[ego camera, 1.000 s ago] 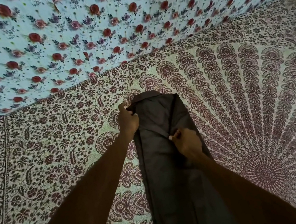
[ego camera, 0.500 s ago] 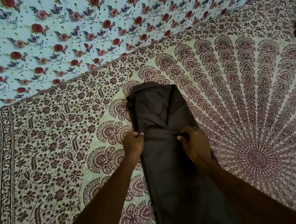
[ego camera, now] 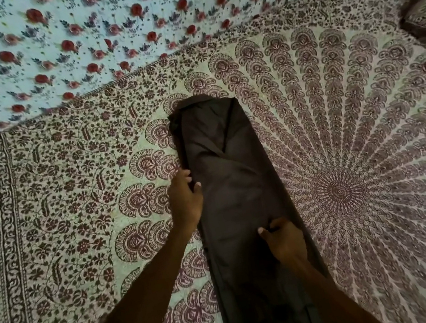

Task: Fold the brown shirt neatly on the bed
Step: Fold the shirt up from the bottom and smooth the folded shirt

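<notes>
I watch the left hand [ego camera: 184, 202] pinch the edge of the brown shirt [ego camera: 222, 159], the right hand [ego camera: 284, 240] grip its middle (both sets of fingers [ego camera: 277, 224] curled); uneven tugs could skew the fold.

Plain dark brown shirt [ego camera: 232, 186] on a cream bedspread [ego camera: 342, 140] printed with maroon mandala feathers and flowers; behind, pale blue cloth [ego camera: 74, 29] scattered with red roses.

A single head-worn wide-angle view looks forward and down, close over the bed [ego camera: 338, 113].
</notes>
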A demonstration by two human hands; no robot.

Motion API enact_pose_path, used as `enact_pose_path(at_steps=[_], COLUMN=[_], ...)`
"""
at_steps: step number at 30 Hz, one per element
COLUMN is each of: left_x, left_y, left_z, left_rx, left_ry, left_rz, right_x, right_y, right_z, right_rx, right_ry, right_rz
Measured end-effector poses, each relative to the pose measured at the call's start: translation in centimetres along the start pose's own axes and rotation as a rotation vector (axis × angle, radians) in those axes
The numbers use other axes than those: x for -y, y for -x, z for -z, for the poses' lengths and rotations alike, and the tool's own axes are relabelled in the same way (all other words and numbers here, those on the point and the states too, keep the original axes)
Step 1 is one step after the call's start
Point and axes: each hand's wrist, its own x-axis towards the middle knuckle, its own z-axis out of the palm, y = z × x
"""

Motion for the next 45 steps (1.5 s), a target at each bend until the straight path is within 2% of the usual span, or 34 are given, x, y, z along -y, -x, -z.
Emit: enact_pose_path(at_steps=[4, 8, 13, 16, 22, 26, 29, 32, 36, 38, 42, 45], left_x=[0.3, 2.5, 4.7, 6.0, 8.2, 8.7, 8.8, 9.5, 9.4, 8.7, 8.6, 8.4], left_y=[3.9, 8.9, 16.9, 20.6, 26.4, 30.3, 32.7, 34.1, 35.8, 36.4, 35.8, 34.1], left_z=[0.0, -0.5, -1.0, -1.2, -0.6, 0.2, 0.1, -0.5, -1.1, -0.9, -0.6, -0.2], left_rx=[0.125, 0.201, 0.335, 0.414, 0.581, 0.689, 0.681, 0.620, 0.355, 0.266, 0.173, 0.122], left_ry=[0.048, 0.096, 0.035, 0.035, 0.305, 0.314, 0.360, 0.308, 0.101, 0.074, 0.033, -0.133], left_rz=[0.272, 0.434, 0.433, 0.490, 0.713, 0.718, 0.737, 0.698, 0.439, 0.370, 0.292, 0.129], right_x=[-1.0, -2.8, -6.2, -8.5, -13.0, -15.5, -17.0, -17.8, -18.0, -17.9, -17.7, -16.7], right_y=[1.5, 3.1, 5.6, 7.2, 9.7, 12.0, 12.9, 13.2, 13.7, 14.0, 14.2, 14.2], right_z=[0.8, 0.9, 1.0, 1.2, 1.1, 1.3, 1.2, 1.0, 1.1, 1.1, 1.2, 1.6], right_rx=[-0.031, 0.045, 0.121, 0.145, 0.277, 0.363, 0.360, 0.265, 0.166, 0.151, 0.139, 0.058], right_ry=[-0.056, -0.016, 0.063, 0.064, 0.108, 0.185, 0.235, 0.266, 0.271, 0.266, 0.265, 0.267], right_rz=[0.012, 0.056, 0.073, 0.051, 0.025, 0.044, 0.056, 0.055, 0.102, 0.123, 0.151, 0.253])
